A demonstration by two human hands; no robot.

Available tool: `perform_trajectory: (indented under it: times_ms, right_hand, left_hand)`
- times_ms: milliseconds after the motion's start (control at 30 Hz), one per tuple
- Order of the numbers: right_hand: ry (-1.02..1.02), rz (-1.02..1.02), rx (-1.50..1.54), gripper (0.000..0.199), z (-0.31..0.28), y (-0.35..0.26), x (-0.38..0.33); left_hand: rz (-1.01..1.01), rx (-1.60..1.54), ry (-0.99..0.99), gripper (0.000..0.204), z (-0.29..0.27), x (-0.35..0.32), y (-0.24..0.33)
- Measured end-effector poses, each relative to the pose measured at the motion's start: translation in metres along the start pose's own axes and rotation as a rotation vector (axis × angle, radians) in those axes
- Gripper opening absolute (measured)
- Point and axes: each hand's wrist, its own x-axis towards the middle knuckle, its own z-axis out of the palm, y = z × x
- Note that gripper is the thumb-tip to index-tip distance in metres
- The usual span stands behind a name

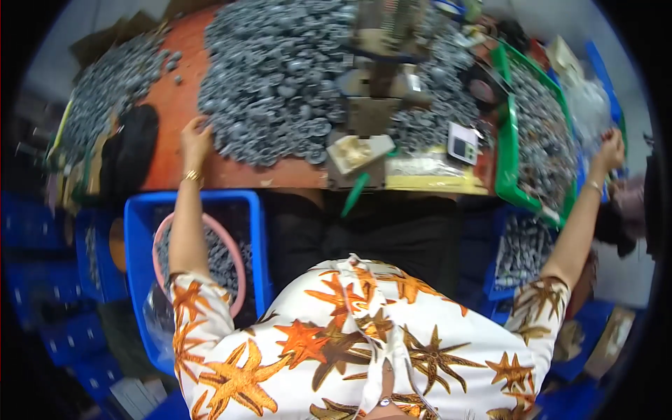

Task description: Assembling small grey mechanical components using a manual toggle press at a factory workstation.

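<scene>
My left hand (196, 143) is at the left edge of a big heap of small grey round parts (273, 77) on the red-orange table. Its fingers are curled in against the nearest parts; whatever lies between them is too small to make out. Far to the right, my right arm reaches past a green crate (509, 133) full of small grey parts. There my right hand (612, 150) is closed at the lower edge of a clear plastic bag (588, 105) and appears to grip it.
A metal fixture (371, 115) with a pale block stands mid-table, a green-handled tool (355, 194) before it. Right of it lies a small scale-like device (463, 143). Below left, a blue bin (260, 245) holds a pink-rimmed basket (238, 269) of parts. A dark object (133, 143) sits on the left.
</scene>
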Motion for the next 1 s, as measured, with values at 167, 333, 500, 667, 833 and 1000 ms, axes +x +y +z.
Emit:
perform_trajectory:
  times_ms: [167,333,500,667,833,1000]
  right_hand:
    - [-0.345,0.509,-0.276,0.020,0.071,-0.012,-0.103]
    - [-0.277,0.216,0.187,0.015,0.058,-0.057,-0.100]
    - [-0.131,0.234,0.365,0.014,0.098,-0.110,-0.109]
    - [-0.452,0.182,0.403,0.023,0.080,-0.136,-0.113]
    - [-0.703,0.325,0.403,0.026,0.096,-0.192,-0.226]
    - [-1.099,0.415,0.401,0.021,0.099,-0.242,-0.333]
  left_hand:
    - [-0.113,-0.269,0.240,0.025,-0.037,-0.019,-0.025]
    - [-0.017,-0.412,0.281,0.019,0.002,-0.048,0.074]
    - [0.235,-0.523,-0.164,0.027,0.066,-0.140,0.191]
    - [0.403,-0.337,-0.169,0.030,0.128,-0.156,0.231]
    - [0.310,-0.215,-0.383,0.030,0.111,-0.146,0.246]
    - [0.420,-0.343,-0.121,0.029,0.085,-0.149,0.229]
